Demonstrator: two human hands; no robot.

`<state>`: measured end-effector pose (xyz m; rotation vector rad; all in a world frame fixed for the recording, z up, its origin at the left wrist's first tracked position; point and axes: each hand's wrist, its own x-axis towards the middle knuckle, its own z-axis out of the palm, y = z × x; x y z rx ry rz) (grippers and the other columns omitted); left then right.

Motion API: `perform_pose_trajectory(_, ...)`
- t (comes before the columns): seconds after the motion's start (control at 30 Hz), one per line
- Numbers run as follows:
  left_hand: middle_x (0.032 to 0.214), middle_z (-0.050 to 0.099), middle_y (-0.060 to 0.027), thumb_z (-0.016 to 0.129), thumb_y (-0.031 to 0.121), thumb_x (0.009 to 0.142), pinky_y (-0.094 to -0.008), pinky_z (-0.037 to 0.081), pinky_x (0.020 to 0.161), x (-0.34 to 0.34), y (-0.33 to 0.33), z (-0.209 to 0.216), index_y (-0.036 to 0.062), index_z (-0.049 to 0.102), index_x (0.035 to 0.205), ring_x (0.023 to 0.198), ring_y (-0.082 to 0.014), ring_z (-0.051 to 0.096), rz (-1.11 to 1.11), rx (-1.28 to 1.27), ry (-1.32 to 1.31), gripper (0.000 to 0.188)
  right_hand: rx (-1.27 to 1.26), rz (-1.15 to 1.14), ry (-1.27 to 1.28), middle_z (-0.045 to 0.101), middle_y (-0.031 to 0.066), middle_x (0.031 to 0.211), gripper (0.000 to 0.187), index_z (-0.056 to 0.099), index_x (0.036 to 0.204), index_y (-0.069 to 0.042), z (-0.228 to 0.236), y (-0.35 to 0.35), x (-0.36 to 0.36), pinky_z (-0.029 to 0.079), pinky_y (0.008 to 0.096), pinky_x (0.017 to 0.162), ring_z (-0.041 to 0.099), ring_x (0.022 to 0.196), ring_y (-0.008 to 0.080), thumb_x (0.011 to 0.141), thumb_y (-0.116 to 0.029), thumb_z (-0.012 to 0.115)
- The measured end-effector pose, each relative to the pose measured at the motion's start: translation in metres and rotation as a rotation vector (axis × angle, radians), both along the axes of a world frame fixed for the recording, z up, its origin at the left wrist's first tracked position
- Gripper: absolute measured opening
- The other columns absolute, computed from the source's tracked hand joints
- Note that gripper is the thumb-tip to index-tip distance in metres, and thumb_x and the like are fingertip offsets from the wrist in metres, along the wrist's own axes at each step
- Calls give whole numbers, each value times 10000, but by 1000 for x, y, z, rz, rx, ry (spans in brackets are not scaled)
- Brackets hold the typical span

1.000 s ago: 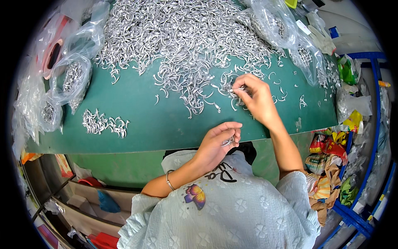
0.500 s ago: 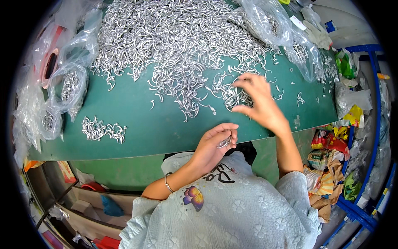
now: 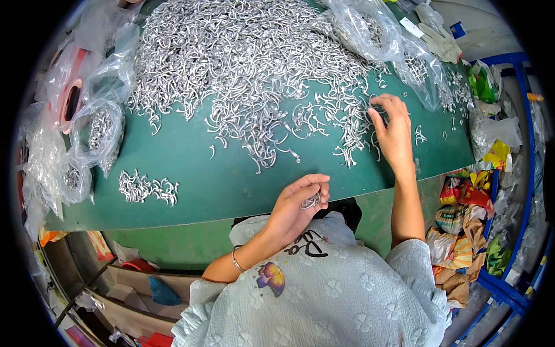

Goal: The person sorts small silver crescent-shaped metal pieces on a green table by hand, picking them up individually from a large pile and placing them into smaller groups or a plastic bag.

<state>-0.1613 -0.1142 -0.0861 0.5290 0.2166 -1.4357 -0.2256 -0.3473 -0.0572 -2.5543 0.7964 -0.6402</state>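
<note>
Small curved silver metal pieces [image 3: 231, 63] lie in a big heap across the far part of the green table [image 3: 185, 196]. My left hand [image 3: 298, 202] is at the near edge, fingers curled around a few curved metal pieces [image 3: 311, 201] that show at its thumb. Farther right, my right hand [image 3: 394, 124] reaches over the loose pieces at the heap's right fringe. Its thumb and forefinger tips are drawn close together among them; what lies between the tips is too small to make out.
A small separate group of pieces [image 3: 147, 188] lies at the near left. Clear plastic bags [image 3: 101, 124] with metal pieces line the left side, beside red-handled scissors [image 3: 70, 104]. Another filled bag [image 3: 376, 34] lies at the far right. A blue rack [image 3: 523, 173] stands to the right.
My right hand has moved right and its fingers have drawn together. The pieces that were bunched under it now lie more spread out. My left hand stays nearly still, holding its pieces.
</note>
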Motion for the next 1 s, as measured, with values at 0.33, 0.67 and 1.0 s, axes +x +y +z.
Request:
perform_pose_trajectory(0.33, 646, 426, -23, 441, 133, 968, -252, 323, 539, 5, 0, 9, -7, 555, 1094, 566, -107, 371, -28, -44, -24, 220, -22, 483, 234, 391, 175, 1365, 498, 509, 1233, -26, -13, 77, 12, 296, 504, 1030, 322, 1311, 350, 799, -201, 678)
perform_pose_trajectory(0.67, 650, 410, -18, 431, 123, 972, -224, 310, 522, 5, 3, 7, -26, 518, 1175, 553, -84, 348, -45, -57, 0, 267, 206, 75, -84, 614, 86, 828, 108, 646, 882, -22, -6, 21, 0, 412, 335, 709, 543, 750, 236, 777, -45, 664)
perform_pose_trajectory(1.0, 999, 589, -91, 493, 131, 953, -268, 454, 733, 3, 6, 0, -26, 434, 1314, 867, -135, 542, -69, 43, -111, 399, 92, 188, 68, 559, 87, 853, 100, 597, 814, -39, -5, 18, 5, 382, 374, 783, 520, 870, 266, 762, -70, 677)
